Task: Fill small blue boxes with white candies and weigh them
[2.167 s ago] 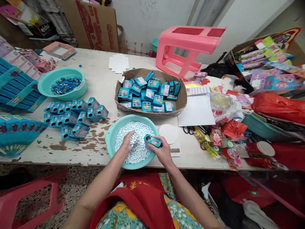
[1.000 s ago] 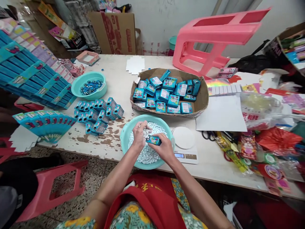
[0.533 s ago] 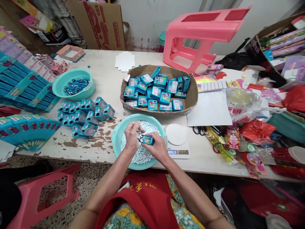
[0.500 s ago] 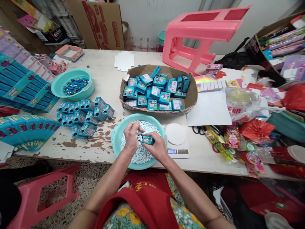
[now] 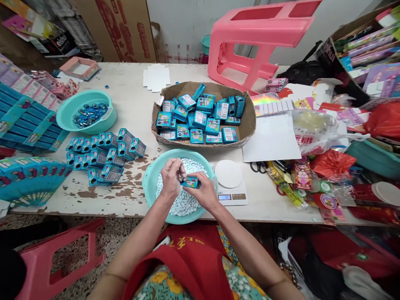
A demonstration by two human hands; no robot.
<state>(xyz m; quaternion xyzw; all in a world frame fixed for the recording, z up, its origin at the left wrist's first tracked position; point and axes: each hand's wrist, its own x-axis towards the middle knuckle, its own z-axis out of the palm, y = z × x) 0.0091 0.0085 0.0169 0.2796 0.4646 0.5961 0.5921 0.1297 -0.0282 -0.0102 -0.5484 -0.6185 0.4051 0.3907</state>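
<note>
Over the teal basin (image 5: 148,183) my right hand (image 5: 204,192) grips a small blue candy box (image 5: 191,181), held on its side with one end toward my other hand. My left hand (image 5: 171,177) is closed at that end, its fingers curled round a few small pale candies that show at the fingertips. Many more white and light-blue candies (image 5: 184,204) fill the basin below. To the right stands a white kitchen scale (image 5: 233,192) with a round plate.
A cardboard tray (image 5: 203,143) behind the basin holds several blue boxes. Boxes with round end holes (image 5: 103,156) lie at left, near a teal bowl (image 5: 108,121) of shiny blue pieces. A pink stool (image 5: 215,54) lies at the back; wrappers and scissors (image 5: 258,166) clutter the right.
My left fingers have curled tighter at the box's end, and fewer loose candies show between them. The box has tilted slightly in my right hand. The camera view has shifted a little.
</note>
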